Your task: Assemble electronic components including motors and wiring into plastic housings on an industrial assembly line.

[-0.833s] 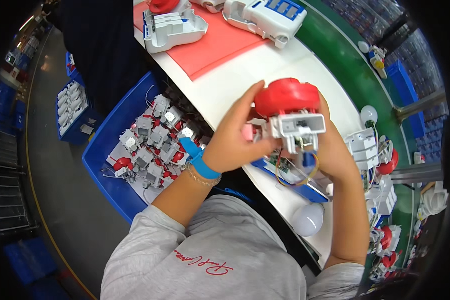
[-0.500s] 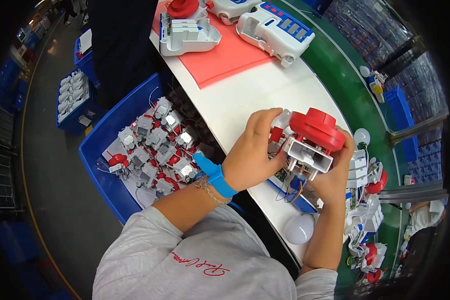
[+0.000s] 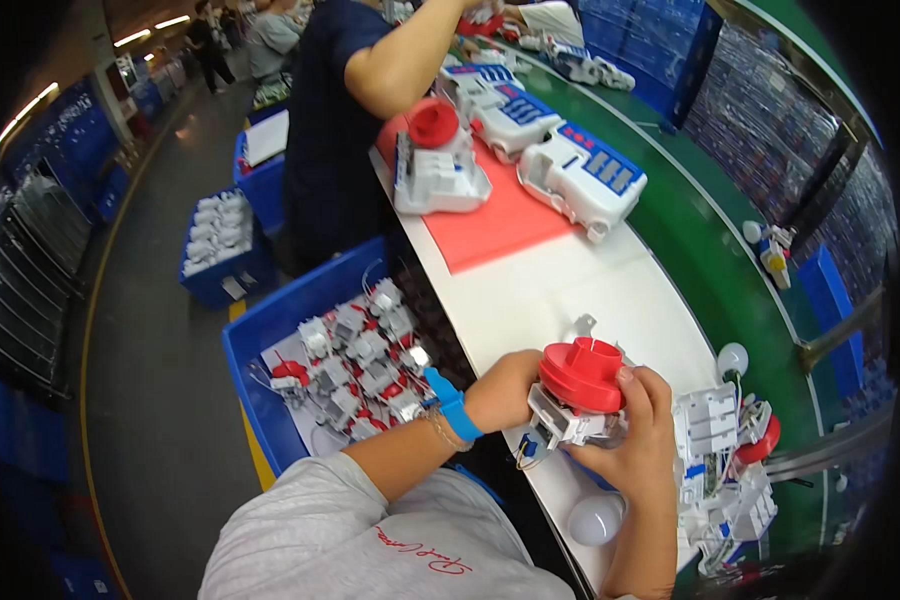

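Observation:
Both my hands grip a plastic assembly (image 3: 582,375) just above the white table (image 3: 510,290). Its top is a stepped red round part with a raised collar. Below that sits a white frame with openings, and thin wires with a small blue part hang beneath it. My left hand (image 3: 506,390), with a blue strap at the wrist, closes on its left side; the fingertips are mostly hidden behind the piece. On the right, my right hand (image 3: 638,435) wraps round it, with fingers against the red part. A white dome (image 3: 597,519) lies on the table beside my right forearm.
At my left stands a blue bin (image 3: 260,375) of similar red and white units (image 3: 365,350). White housings (image 3: 585,180) rest on and beside a red mat (image 3: 495,225). More assemblies (image 3: 720,440) lie along the green conveyor (image 3: 670,230). A co-worker's arm (image 3: 405,65) reaches over the far end.
My hands have brought the assembly lower and turned it, so the red part faces more upward. The view has tilted up, bringing the co-worker's arm into sight.

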Tool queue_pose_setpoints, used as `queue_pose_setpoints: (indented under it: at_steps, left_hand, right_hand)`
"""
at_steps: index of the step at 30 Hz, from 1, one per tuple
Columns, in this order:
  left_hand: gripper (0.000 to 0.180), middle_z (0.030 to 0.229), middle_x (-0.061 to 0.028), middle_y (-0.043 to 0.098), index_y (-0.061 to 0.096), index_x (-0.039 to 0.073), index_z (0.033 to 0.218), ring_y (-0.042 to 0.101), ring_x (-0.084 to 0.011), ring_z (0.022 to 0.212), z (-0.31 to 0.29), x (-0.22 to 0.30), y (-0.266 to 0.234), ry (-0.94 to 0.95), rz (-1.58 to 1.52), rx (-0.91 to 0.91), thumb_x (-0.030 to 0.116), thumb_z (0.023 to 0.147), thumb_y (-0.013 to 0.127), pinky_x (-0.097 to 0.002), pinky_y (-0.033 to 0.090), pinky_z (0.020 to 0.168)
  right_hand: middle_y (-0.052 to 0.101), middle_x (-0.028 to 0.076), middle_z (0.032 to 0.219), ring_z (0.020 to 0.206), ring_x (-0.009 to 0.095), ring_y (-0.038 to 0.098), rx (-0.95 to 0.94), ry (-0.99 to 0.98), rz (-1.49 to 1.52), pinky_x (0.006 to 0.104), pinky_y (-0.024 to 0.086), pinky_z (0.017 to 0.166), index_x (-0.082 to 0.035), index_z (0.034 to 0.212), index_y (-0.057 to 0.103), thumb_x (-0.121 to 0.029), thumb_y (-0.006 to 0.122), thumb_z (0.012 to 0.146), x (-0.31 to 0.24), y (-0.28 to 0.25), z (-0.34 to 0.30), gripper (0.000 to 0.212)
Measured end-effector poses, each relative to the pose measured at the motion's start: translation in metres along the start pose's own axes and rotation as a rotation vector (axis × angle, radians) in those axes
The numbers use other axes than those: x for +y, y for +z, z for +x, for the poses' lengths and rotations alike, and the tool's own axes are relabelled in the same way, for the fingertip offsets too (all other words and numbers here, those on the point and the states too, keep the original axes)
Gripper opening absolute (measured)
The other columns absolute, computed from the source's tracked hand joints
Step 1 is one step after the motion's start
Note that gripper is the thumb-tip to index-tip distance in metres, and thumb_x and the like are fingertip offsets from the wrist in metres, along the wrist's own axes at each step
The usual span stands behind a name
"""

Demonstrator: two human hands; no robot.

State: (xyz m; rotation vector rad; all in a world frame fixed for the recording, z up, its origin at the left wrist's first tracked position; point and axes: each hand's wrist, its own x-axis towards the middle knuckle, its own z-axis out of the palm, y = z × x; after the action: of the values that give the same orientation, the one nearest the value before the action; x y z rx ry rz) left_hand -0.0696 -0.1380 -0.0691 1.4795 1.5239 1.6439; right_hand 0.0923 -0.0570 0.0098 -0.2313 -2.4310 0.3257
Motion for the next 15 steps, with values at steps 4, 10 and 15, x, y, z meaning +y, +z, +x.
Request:
queue_pose_setpoints:
  at_steps: [4,10,15]
  left_hand:
    - [0.026,0.091,-0.0108,0.063,0.057,-0.002,0.099,0.057,-0.0135,0.084,-0.002,0.001,-0.002,-0.061,-0.111,0.033,0.004,0.073,0.061,-0.0282,0.045,0.074]
    - [0.024,0.087,-0.0049,0.062,0.058,-0.004,0.101,0.053,-0.0080,0.077,0.006,-0.007,-0.012,-0.240,-0.318,-0.079,-0.003,0.077,0.054,-0.0234,0.045,0.069]
    - [0.021,0.087,-0.0050,0.063,0.060,-0.003,0.097,0.054,-0.0081,0.079,0.022,-0.001,-0.027,-0.392,-0.285,-0.264,-0.001,0.077,0.057,-0.0236,0.045,0.073]
  right_hand:
    - [0.047,0.015,0.110,0.095,0.033,0.053,-0.004,0.097,0.216,0.0368,0.049,0.075,-0.010,0.117,0.043,-0.019,0.084,0.043,0.005,-0.003,0.007,0.085]
    - [0.044,0.013,0.120,0.106,0.030,0.049,-0.190,0.211,0.494,0.0342,0.047,0.083,-0.008,0.109,0.041,-0.017,0.086,0.039,0.029,-0.002,-0.010,0.084]
    - [0.045,0.010,0.113,0.099,0.025,0.051,-0.121,0.266,0.679,0.0317,0.047,0.078,-0.009,0.106,0.043,-0.018,0.087,0.038,0.035,0.011,-0.012,0.082]
